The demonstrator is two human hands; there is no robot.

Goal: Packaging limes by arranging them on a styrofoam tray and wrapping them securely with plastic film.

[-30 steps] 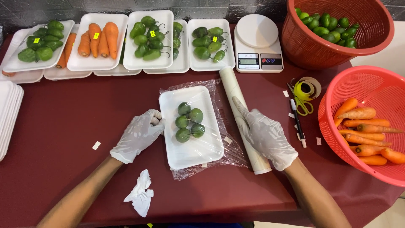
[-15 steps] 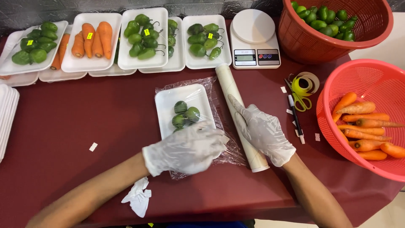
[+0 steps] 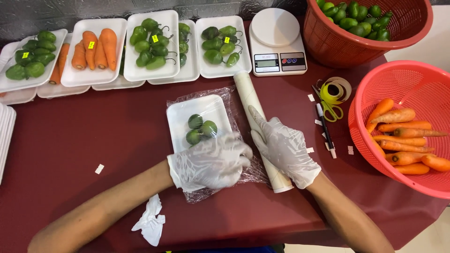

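- Tray (image 3: 180,122), white foam, w/ green peppers (image 3: 200,129), on plastic wrap (image 3: 225,96).
- Left hand (image 3: 211,161): gloved, flat over tray's near end.
- Right hand (image 3: 283,150): gloved, spread flat on wrap roll (image 3: 248,96).

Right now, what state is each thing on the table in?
Left hand: gloved, flat on the film.
Right hand: gloved, resting on the roll.
Roll: lying down, partly unrolled.
Film: spread under the tray.
Tray: holds green peppers.
Scale: nothing on it.

Left hand (image 3: 211,161) hides near end of foam tray (image 3: 187,117). Red basket (image 3: 403,79) cut by right edge; stacked trays (image 3: 5,136) cut by left edge.
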